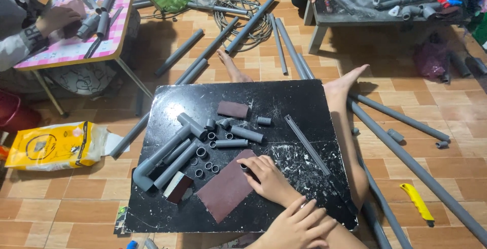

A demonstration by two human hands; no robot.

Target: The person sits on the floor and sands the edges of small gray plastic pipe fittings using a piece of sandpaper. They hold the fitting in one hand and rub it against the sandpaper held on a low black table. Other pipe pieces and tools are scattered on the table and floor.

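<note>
A black, paint-flecked square board (284,102) lies low over the tiled floor, across the person's legs, and everything below is placed against it. Long grey plastic pipes (416,168) run over the floor off its right edge and fan out beyond its far edge, where a coil of grey cable (253,23) also lies. On the board's left half sits a grey pipe assembly with an elbow joint (162,160); just right of it are short grey pipe offcuts and rings (231,140). A thin grey bar (307,144) slants across the right half. A dark red sheet of sandpaper (225,188) lies at the near middle, and a smaller brown pad (233,109) near the far edge.

The right hand (269,178) rests on the board at the sandpaper's right edge, fingers curled narrowly around a small grey pipe ring (245,167); the grip itself is partly hidden, so it seems pinched rather than merely touched. The left hand (299,226) lies at the board's near edge, fingers spread flat, holding nothing.

Off the board's right side lies a yellow utility knife (418,202); off its left, a yellow plastic packet (56,145). Beyond the far corners, other people's hands work at a pink checked table (71,46) and a grey low table (355,15)
</note>
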